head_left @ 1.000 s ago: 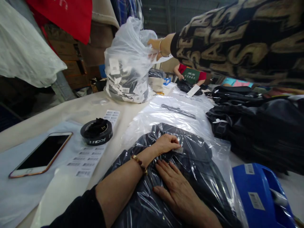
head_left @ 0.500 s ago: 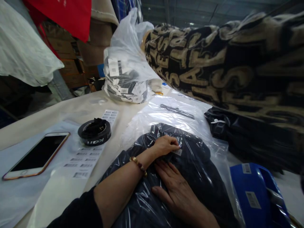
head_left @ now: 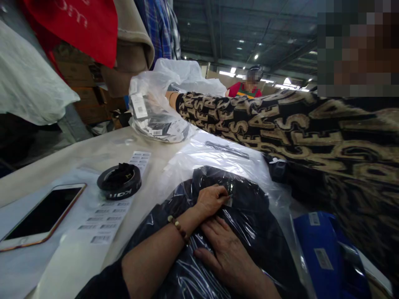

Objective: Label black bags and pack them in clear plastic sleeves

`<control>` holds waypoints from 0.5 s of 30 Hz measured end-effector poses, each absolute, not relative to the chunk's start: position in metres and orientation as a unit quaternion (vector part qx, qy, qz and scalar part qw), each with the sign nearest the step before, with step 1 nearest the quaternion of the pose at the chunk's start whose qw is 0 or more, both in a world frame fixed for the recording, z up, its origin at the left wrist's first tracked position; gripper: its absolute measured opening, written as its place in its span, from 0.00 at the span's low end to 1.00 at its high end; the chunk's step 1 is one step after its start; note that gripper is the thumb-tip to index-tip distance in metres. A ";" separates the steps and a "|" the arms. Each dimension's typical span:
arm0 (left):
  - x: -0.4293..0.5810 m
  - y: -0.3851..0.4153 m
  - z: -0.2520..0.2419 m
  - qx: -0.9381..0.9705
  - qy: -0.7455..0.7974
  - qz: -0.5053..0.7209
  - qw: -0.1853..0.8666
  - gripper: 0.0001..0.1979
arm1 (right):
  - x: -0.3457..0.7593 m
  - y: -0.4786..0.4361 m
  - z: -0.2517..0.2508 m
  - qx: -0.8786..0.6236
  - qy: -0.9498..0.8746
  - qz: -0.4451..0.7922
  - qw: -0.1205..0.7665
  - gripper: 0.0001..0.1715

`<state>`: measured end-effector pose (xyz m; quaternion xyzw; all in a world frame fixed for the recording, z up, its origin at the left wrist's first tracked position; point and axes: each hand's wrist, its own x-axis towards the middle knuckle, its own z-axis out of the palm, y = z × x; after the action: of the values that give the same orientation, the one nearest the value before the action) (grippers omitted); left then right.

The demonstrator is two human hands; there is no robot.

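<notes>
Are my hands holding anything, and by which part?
Your left hand curls at the small label; whether its edge is pinched can't be told. Your right hand lies flat on the bagged garment, holding nothing.

Sleeve (head_left: 280, 128) barring far right, gap between roll (head_left: 120, 191) and garment (head_left: 258, 228)

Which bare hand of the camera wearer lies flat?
The right hand, outstretched on the dark garment wrapped in clear plastic; the left hand is curled.

Phone (head_left: 43, 214) left of roll (head_left: 123, 192), bagged garment (head_left: 252, 222) right.
</notes>
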<state>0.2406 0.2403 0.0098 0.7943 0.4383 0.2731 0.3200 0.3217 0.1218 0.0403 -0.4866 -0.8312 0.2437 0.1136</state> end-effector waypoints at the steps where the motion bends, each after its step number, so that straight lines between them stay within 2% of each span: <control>1: 0.241 0.240 0.009 0.797 0.438 0.274 0.313 0.03 | 0.322 0.121 0.040 -0.485 -0.831 0.242 0.124 0.29; 7: 0.240 0.240 0.004 0.801 0.437 0.280 0.297 0.03 | 0.324 0.121 0.037 -0.477 -0.831 0.241 0.152 0.26; 15: 0.241 0.240 0.007 0.790 0.450 0.289 0.299 0.04 | 0.324 0.121 0.041 -0.481 -0.825 0.253 0.156 0.27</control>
<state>0.2406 0.2396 0.0072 0.7900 0.4505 0.2892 0.2990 0.3238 0.1205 0.0410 -0.4807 -0.8249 0.2534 0.1561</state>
